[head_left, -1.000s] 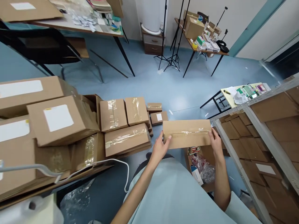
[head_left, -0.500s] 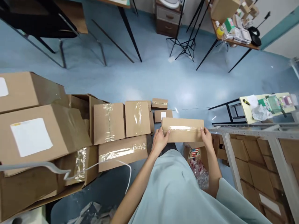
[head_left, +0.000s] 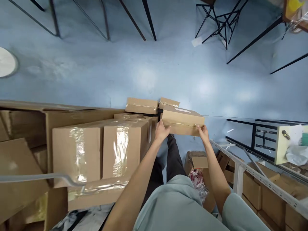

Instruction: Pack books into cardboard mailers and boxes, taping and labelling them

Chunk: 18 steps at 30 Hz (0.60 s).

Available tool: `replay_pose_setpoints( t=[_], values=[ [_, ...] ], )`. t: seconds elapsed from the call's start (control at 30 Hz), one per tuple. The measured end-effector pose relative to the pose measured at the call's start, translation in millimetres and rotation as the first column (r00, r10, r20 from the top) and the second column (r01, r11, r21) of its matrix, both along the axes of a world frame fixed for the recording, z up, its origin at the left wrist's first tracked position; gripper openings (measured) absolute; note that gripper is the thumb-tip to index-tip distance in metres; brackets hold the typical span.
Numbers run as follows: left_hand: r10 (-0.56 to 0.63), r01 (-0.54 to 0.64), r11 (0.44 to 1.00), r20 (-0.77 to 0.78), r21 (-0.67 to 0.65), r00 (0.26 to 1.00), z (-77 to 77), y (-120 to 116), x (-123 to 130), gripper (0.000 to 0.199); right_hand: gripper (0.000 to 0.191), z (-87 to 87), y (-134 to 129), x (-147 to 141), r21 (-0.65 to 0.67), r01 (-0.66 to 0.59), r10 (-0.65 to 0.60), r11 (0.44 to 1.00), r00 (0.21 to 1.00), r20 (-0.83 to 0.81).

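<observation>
Nearest me, below my pale blue shirt (head_left: 173,208), an open carton (head_left: 209,189) stands at lower right, with clear and reddish plastic wrapping (head_left: 197,183) inside. At lower left are two taped boxes (head_left: 124,147) side by side. Just beyond, right of the middle of the frame, is the box in my hands. My left hand (head_left: 161,131) pinches its left end, thumb on the near face; my right hand (head_left: 203,132) grips its near right corner, so both grips are closed on cardboard. The box (head_left: 182,121) is tilted a little, and tape runs along its near face. I judge the sealing done; it is in my hands and not set down. Past its left end lie two small boxes (head_left: 141,105), also taped; whether mine touches them I cannot tell. At right, boxes fill a metal rack (head_left: 267,184), and a pale worktop (head_left: 280,144) carries a cutter (head_left: 286,134). Farther off, black stands (head_left: 225,25) rest on the blue floor (head_left: 144,70). A whitish label (head_left: 183,110) shows on my box's top, too slanted to read; no brand or writing is legible anywhere.
</observation>
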<state>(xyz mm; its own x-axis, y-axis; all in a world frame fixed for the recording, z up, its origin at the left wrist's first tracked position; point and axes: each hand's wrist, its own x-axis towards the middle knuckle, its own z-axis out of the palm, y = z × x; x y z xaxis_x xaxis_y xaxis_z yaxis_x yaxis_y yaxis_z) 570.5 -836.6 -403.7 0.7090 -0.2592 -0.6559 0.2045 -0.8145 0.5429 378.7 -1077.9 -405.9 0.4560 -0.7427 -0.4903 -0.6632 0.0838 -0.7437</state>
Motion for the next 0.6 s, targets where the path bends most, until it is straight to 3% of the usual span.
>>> replay_pose_setpoints(
  t=[0.17,0.33,0.43,0.6],
  values=[
    [-0.068,0.066,0.998,-0.096,-0.023,0.993,-39.5,-41,40,0.076,0.066,-42.1,-28,14,0.03,0.065,-0.066,0.997,0.998,0.025],
    [-0.042,0.045,0.999,-0.142,0.023,0.989,-72.0,-66,61,0.079,0.068,-69.8,-44,27,0.104,0.053,-0.056,0.993,0.998,0.031],
    [0.009,-0.002,0.999,-0.135,0.047,0.991,-87.4,-62,75,0.079,0.068,-83.1,-43,50,0.151,0.032,-0.038,0.988,0.999,0.038],
    [0.112,-0.11,0.984,-0.01,0.138,0.994,-100.6,-30,111,0.076,0.071,-104.0,-21,105,0.253,-0.062,0.052,0.965,0.998,0.047]
  ],
)
